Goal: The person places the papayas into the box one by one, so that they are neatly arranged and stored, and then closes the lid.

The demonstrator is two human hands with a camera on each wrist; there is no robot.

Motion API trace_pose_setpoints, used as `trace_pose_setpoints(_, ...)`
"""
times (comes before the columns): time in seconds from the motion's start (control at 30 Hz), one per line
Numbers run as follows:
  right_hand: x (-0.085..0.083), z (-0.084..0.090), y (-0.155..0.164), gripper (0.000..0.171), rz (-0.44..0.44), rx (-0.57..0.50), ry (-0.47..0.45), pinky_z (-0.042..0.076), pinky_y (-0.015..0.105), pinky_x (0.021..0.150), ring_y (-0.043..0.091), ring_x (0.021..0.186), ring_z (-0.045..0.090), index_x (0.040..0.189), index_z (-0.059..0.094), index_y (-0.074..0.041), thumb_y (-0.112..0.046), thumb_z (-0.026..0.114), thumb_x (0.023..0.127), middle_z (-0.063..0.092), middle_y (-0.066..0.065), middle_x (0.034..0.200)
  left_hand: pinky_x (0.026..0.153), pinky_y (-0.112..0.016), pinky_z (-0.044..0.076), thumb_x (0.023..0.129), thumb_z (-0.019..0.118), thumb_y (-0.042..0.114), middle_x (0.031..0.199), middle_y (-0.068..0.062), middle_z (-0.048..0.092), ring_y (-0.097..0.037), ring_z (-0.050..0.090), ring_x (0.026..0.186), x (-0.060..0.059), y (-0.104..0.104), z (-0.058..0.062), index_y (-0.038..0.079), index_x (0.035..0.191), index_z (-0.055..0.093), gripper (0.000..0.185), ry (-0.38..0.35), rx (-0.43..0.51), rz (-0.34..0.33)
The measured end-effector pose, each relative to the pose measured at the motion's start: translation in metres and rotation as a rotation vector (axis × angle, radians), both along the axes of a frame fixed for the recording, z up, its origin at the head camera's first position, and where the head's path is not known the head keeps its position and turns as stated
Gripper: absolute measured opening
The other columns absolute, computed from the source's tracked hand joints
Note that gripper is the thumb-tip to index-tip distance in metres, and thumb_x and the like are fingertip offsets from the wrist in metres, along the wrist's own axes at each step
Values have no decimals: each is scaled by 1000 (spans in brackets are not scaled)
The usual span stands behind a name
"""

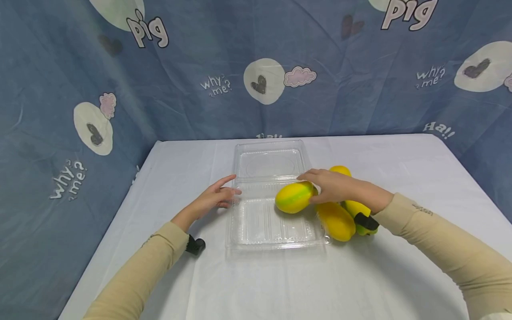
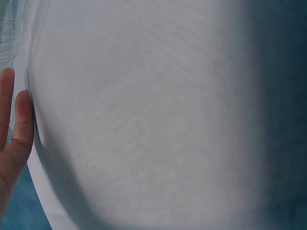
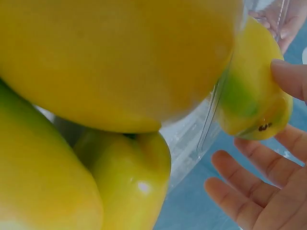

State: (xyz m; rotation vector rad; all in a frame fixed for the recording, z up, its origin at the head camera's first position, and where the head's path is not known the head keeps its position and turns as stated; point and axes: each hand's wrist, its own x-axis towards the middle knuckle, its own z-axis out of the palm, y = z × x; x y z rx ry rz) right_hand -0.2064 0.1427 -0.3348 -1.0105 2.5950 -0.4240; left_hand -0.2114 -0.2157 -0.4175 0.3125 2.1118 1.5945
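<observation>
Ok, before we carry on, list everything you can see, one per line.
clear container: one, transparent, open on the table's middle
yellow fruit: one, yellow with green, in or just above the container's near half
other fruits: at least three, partly hidden, yellow to orange with some green, on the container's right
table: one, white-covered, beneath it all
backdrop: blue, printed, behind the table
wrist devices: two, black, one per wrist
sleeves: two, beige, on both arms
left hand: one, at the container's left edge
right hand: one, thumb against the yellow fruit

A yellow fruit [image 1: 293,198] is sideways — over the open clear container [image 1: 250,224].
</observation>
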Motion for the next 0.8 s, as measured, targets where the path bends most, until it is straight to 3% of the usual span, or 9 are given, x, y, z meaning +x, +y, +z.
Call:
trace_pose_setpoints(0.27, 1, 7, 13, 62, -64, -44, -1, 33, 52, 99, 36, 125, 39, 136, 41, -7, -23, 67, 83, 40, 18, 139, 81, -30, 47, 95, 51, 27, 133, -19, 47, -25, 56, 110, 0, 0, -1, 21, 147, 18, 62, 10, 7, -5)
trace_pose_setpoints(0.5, 5, 10, 37, 59, -173, -89, -13, 30, 55, 100, 38, 126, 37, 136, 41, -6, -22, 66, 85, 40, 19, 139, 81, -30, 47, 95, 51, 28, 133, -19, 48, -25, 56, 110, 0, 0, -1, 20, 147, 18, 63, 6, 2, -1)
trace_pose_setpoints(0.8, 14, 6, 71, 60, -278, -139, -27, 41, 55, 89, 41, 116, 44, 135, 40, 0, -19, 65, 84, 42, 23, 135, 81, -30, 47, 95, 51, 27, 133, -19, 48, -22, 57, 109, 0, -1, -1, 20, 147, 17, 63, 18, 6, -8)
